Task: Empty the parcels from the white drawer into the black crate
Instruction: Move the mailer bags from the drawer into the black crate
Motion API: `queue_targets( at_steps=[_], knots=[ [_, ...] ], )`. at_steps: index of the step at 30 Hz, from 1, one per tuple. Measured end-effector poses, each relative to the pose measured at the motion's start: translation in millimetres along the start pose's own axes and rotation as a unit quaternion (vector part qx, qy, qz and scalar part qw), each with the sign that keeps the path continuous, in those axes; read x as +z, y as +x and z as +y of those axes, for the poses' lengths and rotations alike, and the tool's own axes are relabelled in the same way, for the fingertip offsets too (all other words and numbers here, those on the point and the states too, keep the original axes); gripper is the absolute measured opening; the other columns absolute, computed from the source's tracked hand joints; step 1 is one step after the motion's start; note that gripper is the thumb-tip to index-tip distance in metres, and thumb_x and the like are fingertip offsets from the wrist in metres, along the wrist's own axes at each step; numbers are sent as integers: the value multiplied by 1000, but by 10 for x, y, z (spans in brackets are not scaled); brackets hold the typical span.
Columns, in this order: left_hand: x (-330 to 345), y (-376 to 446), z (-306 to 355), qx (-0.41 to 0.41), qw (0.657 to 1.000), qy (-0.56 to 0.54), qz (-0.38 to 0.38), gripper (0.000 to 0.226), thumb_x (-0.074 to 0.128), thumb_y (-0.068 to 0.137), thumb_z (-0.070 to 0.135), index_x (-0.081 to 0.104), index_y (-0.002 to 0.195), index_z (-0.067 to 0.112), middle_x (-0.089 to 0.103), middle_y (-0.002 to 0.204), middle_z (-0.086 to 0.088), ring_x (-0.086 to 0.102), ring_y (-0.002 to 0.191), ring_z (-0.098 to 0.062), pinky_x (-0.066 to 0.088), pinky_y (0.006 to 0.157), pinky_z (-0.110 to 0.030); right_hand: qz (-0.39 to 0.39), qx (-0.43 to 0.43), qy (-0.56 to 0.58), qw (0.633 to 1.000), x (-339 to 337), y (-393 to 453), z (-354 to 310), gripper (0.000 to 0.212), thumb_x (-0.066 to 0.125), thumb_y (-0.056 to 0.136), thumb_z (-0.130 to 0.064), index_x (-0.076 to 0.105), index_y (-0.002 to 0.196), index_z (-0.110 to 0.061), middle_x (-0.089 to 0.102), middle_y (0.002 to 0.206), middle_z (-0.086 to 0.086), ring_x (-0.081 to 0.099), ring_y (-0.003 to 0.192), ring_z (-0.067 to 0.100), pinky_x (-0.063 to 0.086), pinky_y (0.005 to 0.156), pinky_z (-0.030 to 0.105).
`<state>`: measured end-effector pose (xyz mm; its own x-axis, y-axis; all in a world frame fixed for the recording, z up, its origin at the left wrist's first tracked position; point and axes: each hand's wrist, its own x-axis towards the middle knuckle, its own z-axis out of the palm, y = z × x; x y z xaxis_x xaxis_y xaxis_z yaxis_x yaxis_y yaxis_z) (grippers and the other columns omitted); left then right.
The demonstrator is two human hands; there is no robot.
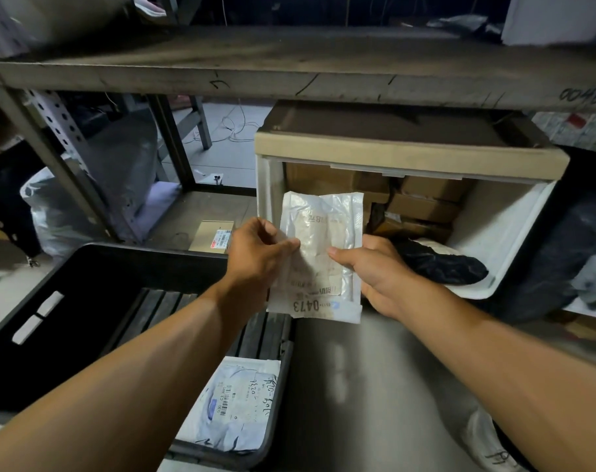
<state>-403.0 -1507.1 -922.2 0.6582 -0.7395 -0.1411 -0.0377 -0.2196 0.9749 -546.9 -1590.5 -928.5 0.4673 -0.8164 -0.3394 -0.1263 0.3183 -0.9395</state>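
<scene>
left hand: pinching the left edge of the white parcel, thumb on top, fingers curling behind it.
right hand: gripping the parcel's right edge, thumb pressing the front, other fingers hiding behind.
white parcel: hanging upright at frame centre, "0473" label reading upside down, in front of the white drawer.
white drawer: sitting open centre-right, holding brown boxes and 1 black bag.
black crate: sitting lower left, 1 white mailer lying in its near right corner.
shelf board: spanning the top of frame.
</scene>
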Motion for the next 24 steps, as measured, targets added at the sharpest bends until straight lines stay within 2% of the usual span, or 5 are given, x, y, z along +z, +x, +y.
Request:
queue_targets(
  at_steps=[6,12,15,21,24],
  knots=[
    [122,-143,77,30,985,67,-154,32,61,92,50,66,105,21,64,98,11,62,87,-6,49,59,-15,-25,-20,21,999,5,-31,-28,17,65,95,-13,70,107,-22,77,103,4,72,99,24,57,94,51],
    [122,-201,137,-54,977,-93,-184,41,63,89,50,68,118,22,74,115,1,65,114,-22,50,92,-46,-101,-39,15,994,-3,-5,-46,66,82,63,-46,70,126,-26,67,133,-1,52,134,22,33,118,52],
    [110,-215,150,-76,970,-113,-202,51,65,82,53,63,122,22,69,123,-7,64,115,-27,49,100,-52,-94,-53,-26,994,-24,-44,-78,24,63,92,-23,77,111,-26,73,118,-4,58,123,21,43,110,51],
    [90,-202,132,-150,972,-119,-140,32,56,93,35,51,121,20,63,112,-17,61,100,-32,53,84,-46,26,-84,-60,994,-35,-8,-36,25,74,86,-5,65,100,-24,67,102,-2,64,97,17,49,70,28],
    [36,-167,140,-164,972,-120,-117,38,57,91,30,47,125,19,60,109,-14,59,97,-30,49,79,-44,29,-46,1,999,-98,14,-59,45,78,84,-8,55,118,-26,64,106,-4,64,96,13,54,77,33]
  ],
)
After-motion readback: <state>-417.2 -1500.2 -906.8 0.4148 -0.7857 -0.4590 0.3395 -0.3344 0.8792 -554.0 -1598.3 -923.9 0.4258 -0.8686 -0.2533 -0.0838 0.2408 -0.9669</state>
